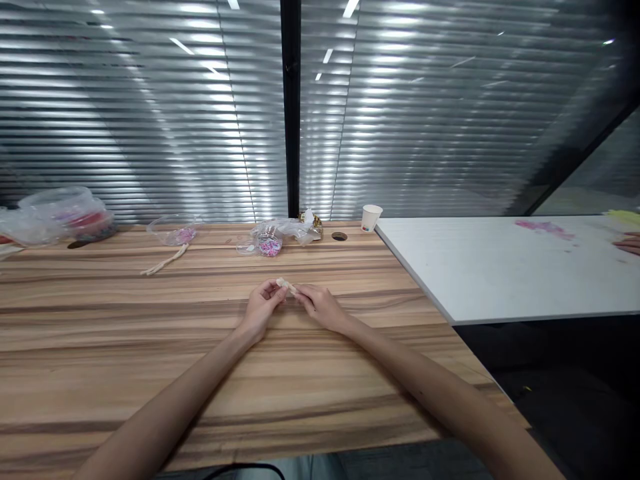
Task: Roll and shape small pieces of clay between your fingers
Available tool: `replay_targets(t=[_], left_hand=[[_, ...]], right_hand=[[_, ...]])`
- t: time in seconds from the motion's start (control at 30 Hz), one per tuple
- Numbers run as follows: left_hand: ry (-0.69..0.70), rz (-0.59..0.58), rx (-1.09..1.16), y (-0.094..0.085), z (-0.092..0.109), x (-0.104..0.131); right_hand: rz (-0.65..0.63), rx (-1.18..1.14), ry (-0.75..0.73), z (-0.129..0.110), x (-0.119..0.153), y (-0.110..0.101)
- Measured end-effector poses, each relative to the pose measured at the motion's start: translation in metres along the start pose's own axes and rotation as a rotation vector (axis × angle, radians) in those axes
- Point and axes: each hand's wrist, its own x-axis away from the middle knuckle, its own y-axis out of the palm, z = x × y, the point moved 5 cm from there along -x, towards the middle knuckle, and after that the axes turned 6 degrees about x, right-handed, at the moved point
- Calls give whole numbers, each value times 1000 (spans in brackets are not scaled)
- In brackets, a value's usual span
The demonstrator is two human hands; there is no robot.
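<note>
Two bare hands are meeting at mid-surface: left hand (261, 308) and right hand (320, 307) are both pinching a small pale, cream-coloured piece (287, 285) betw. their fingertips, just above the striped brown wooden surface (150, 333). Each grip is closing tight on one end of the piece, the other fingers curling in; what the piece is made of is too small to tell. Forearms are stretching out over the wood from the near edge.

Farther back, near the window blinds, a clear plastic bag w/ pink bits (273, 241) is lying, w/ a small gold-coloured object (313, 220) beside it. Left of that, another clear plastic packet w/ pink contents (177, 233) is sitting next to a cream cord (167, 261). At far left a crumpled clear bag holding red and pink stuff (65, 215) is resting. A white paper cup (371, 218) is standing upright by a round cable hole (339, 236). To the right, a white tabletop (500, 273) is butting against the wood, w/ a pink patch (545, 229) on it and another person's fingers (629, 244) showing at the edge.
</note>
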Motion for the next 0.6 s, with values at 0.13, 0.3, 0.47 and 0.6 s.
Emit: replay_targets(t=[0.13, 0.3, 0.47, 0.6], left_hand=[[-17, -39, -12, 0, -2, -1], [-24, -42, -16, -2, -2, -1], [-9, -34, -8, -2, -3, -2], [-2, -28, -12, -1, -1, -1]], right_hand=[[-122, -166, 78, 3, -4, 1], [-200, -339, 123, 7, -5, 3], [-215, -376, 143, 7, -6, 3], [-210, -332, 123, 2, -6, 0]])
